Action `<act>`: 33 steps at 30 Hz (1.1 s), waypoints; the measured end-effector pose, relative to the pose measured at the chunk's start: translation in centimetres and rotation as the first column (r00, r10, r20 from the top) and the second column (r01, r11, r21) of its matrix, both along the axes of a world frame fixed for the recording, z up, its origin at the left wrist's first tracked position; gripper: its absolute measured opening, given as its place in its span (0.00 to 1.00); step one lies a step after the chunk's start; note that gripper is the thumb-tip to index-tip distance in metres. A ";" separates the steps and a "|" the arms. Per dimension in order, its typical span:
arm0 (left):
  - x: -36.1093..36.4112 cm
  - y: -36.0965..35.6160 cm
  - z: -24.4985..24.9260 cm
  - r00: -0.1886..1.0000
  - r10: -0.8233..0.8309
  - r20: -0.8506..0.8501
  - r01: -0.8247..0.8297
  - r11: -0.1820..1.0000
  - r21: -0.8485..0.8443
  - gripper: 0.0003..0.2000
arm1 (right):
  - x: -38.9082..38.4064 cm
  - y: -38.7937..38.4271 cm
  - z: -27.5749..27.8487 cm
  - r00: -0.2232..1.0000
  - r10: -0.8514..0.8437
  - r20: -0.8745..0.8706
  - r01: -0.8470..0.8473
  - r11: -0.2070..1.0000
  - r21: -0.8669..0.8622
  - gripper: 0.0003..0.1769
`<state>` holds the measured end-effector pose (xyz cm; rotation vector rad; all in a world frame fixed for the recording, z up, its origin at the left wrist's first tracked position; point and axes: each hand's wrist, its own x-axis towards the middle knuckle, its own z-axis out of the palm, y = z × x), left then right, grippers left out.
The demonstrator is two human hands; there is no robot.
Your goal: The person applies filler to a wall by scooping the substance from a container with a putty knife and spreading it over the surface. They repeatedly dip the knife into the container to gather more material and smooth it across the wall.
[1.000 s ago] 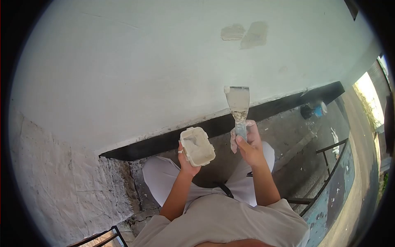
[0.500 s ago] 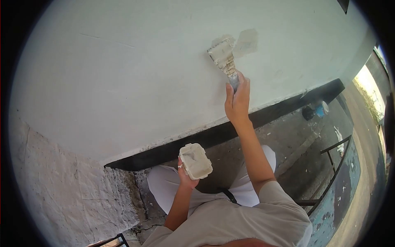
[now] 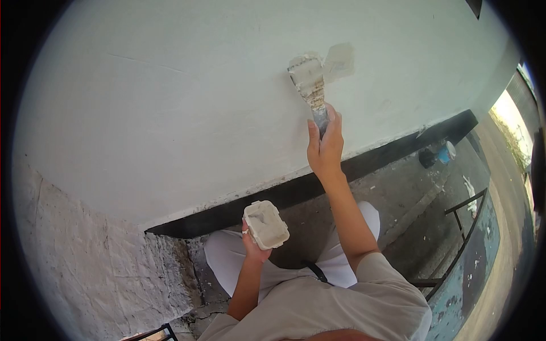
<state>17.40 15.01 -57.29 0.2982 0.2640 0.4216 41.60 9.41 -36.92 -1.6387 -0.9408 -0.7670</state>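
Note:
My right hand (image 3: 326, 142) grips the handle of a putty knife (image 3: 310, 82), its broad blade smeared with whitish putty. The blade lies against or very close to the pale wall (image 3: 199, 108), over the edge of a grey-beige patch. A second squarish damp-looking patch (image 3: 340, 60) is just right of the blade. Lower down, my left hand (image 3: 254, 248) holds a small square plastic tub (image 3: 266, 225) from its left and underside. Putty coats the inside of the tub, which is tipped toward me.
A black skirting band (image 3: 284, 193) runs along the foot of the wall. On the right stand a blue-and-white container (image 3: 446, 152) beside a dark one, and a metal frame (image 3: 465, 227). Rough, peeling masonry (image 3: 108, 267) is at lower left.
My right hand and the putty knife have shifted slightly down and left at the wall. The tub in my left hand has moved a little left.

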 end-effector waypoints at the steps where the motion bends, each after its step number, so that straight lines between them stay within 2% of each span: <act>1: 0.0 -0.1 0.2 1.000 -0.005 0.001 0.005 1.000 0.001 0.32 | -0.2 0.2 0.6 1.000 -0.020 -0.012 0.020 1.000 -0.017 0.25; 8: 0.1 -0.6 0.4 1.000 -0.006 -0.021 0.006 1.000 0.006 0.31 | 0.5 1.0 -2.1 0.997 -0.072 0.012 0.072 0.997 0.003 0.26; 14: -0.1 -0.6 0.1 0.998 0.016 -0.061 -0.017 1.000 -0.010 0.33 | -1.1 0.0 0.4 0.967 -0.003 -0.254 -0.008 0.999 -0.040 0.26; 17: -0.3 -0.4 -1.0 0.998 0.000 -0.056 -0.002 0.999 -0.043 0.32 | 0.1 1.1 -0.1 0.993 0.003 -0.116 -0.002 1.000 0.011 0.26; 20: -0.3 -0.7 -0.2 0.999 -0.016 -0.052 0.015 1.000 -0.028 0.32 | 0.6 1.4 -1.4 0.997 -0.066 -0.041 0.065 0.998 -0.018 0.27; 26: -0.3 -0.8 -0.3 0.998 -0.051 -0.047 0.051 0.999 0.001 0.32 | 0.2 0.4 -2.9 0.998 -0.037 -0.058 0.037 0.999 -0.011 0.26; 29: 0.1 -0.8 0.2 0.998 -0.042 -0.048 0.042 0.999 0.007 0.32 | -1.0 -0.3 -2.0 0.980 0.018 -0.199 -0.019 1.000 -0.005 0.26; 33: -0.1 -0.9 0.0 0.998 -0.048 -0.041 0.049 0.999 0.020 0.33 | -0.6 1.0 -0.2 0.993 -0.004 -0.116 0.004 1.000 -0.001 0.26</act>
